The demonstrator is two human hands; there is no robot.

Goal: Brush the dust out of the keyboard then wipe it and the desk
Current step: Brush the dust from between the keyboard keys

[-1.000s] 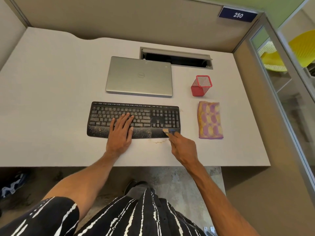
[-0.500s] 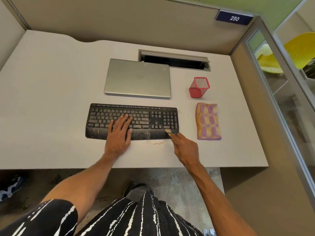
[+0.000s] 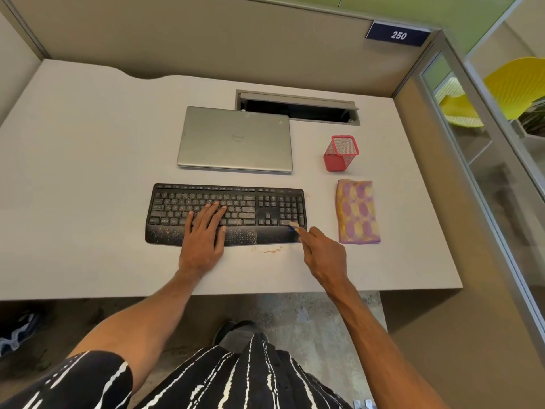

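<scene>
- Step: brushing, I'd say. Wiping not started; cloth (image 3: 357, 212) lies folded on the desk (image 3: 88, 172), just right of the keyboard (image 3: 174, 208).
- Keyboard sits mid-desk, near the front edge; keys and palm rest speckled with dust.
- Left hand (image 3: 203, 234) flat, fingers straight, pressing on the middle keys to steady it.
- Right hand (image 3: 324, 255) pinches a small brush (image 3: 294, 226), bristles at the keyboard's near right corner by the numpad.
- Hands apart.
- Next: probably sweep the remaining rows toward the front edge, then lift the left hand to reach the keys under it.
- Crumbs (image 3: 269, 250) on the desk just in front of the keyboard; they need wiping later.
- Room: wide bare desk to the left; laptop (image 3: 236, 140) close behind, cup (image 3: 340, 153) behind the cloth.
</scene>
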